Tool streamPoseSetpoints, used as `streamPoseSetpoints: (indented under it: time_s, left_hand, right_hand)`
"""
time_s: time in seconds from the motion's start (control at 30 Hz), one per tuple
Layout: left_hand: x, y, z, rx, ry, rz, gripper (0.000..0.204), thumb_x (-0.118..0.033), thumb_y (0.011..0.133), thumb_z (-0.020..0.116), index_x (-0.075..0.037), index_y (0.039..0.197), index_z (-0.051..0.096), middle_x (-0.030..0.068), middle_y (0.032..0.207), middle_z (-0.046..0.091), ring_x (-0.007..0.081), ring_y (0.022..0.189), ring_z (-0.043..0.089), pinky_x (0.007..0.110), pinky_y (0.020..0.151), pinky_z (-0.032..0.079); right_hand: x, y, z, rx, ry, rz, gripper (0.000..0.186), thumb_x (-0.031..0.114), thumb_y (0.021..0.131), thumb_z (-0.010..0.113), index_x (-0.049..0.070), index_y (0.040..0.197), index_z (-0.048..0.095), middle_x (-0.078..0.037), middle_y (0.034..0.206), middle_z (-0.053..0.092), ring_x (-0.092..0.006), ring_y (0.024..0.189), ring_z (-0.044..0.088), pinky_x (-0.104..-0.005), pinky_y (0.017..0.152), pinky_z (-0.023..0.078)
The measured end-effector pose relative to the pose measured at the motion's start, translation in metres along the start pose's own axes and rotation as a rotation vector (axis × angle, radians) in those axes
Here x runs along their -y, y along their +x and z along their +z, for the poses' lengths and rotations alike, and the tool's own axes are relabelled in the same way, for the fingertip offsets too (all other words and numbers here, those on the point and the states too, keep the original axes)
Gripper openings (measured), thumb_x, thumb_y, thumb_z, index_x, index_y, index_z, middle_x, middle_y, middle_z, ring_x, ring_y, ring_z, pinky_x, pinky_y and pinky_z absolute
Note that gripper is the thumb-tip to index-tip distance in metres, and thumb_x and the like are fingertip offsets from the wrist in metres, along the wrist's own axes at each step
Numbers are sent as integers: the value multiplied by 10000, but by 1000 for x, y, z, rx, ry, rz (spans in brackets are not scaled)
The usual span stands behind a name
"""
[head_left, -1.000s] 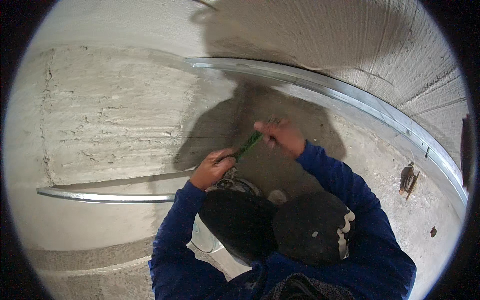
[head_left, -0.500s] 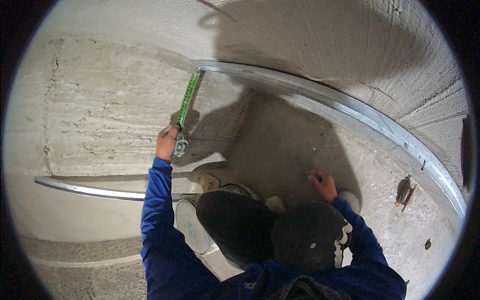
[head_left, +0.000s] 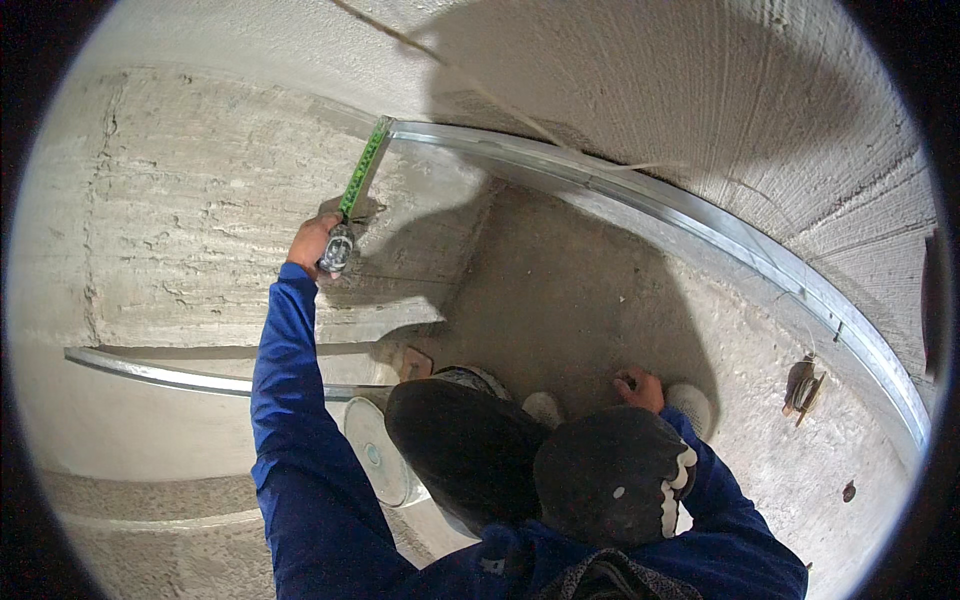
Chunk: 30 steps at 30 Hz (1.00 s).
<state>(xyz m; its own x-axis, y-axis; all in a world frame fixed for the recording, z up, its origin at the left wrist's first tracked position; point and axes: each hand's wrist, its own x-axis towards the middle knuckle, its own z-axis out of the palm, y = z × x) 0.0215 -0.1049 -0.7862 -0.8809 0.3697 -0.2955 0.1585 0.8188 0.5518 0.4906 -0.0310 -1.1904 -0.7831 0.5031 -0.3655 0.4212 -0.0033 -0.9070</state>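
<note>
My left hand (head_left: 313,243) is closed around a tape measure (head_left: 337,249) in a grey, scuffed case. Its green blade (head_left: 364,170) is pulled out over the rough concrete, and the tip meets the left end of a long metal channel (head_left: 540,154) along the wall. Near my shoes, my right hand (head_left: 640,389) hangs low with its fingers curled in. A dark spot shows between thumb and forefinger, too small to name.
At left lies another metal profile (head_left: 180,378), near a lidded pale bucket (head_left: 368,448) beside my leg. A small brownish block (head_left: 415,364) sits close by. To the right is a wound reel (head_left: 801,391). A pale cord (head_left: 430,52) crosses the wall above the channel.
My left hand has moved up and left with the tape measure, its blade tip shifting slightly the same way. More of the pale cord shows now. My right hand has curled and dropped slightly.
</note>
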Motion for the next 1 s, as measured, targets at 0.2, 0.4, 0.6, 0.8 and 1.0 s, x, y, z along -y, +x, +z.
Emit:
streamPoseSetpoints:
  time_s: [0.2,0.4,0.6,0.8,1.0]
  left_hand:
    - [-16,-1,-8,60,63,-1,297,-329,884,486,-45,927,561,100,652,598,214,450,590,354,340,474]
    - [-21,3,-4,-22,24,-170,317,-324,888,475,-41,970,593,83,681,596,211,489,600,357,393,514]
    - [-4,16,-14,70,48,-146,323,-318,877,478,-109,1106,571,84,835,616,230,624,620,456,452,508]
    - [8,27,-19,120,293,108,353,-281,835,509,-98,1131,570,77,978,607,244,747,620,466,505,528]
    - [16,45,-32,147,100,-135,541,-192,651,721,-62,1147,547,75,1053,588,246,951,572,441,645,550]
  right_hand:
    - [4,0,-3,8,1,-31,264,268,798,608,46,939,636,-195,825,641,-342,741,630,-413,675,484]
    - [13,-3,-7,43,62,17,260,271,799,607,59,944,647,-172,845,652,-319,755,639,-409,695,490]
    - [14,-3,-7,-17,-2,-29,279,266,794,608,47,964,639,-204,872,641,-357,793,630,-413,713,491]
    - [4,-1,-3,43,21,11,301,273,784,618,38,972,628,-216,904,632,-372,812,620,-426,729,486]
    - [-2,2,0,30,-3,-19,326,283,780,624,39,997,613,-224,894,627,-379,792,616,-433,714,487]
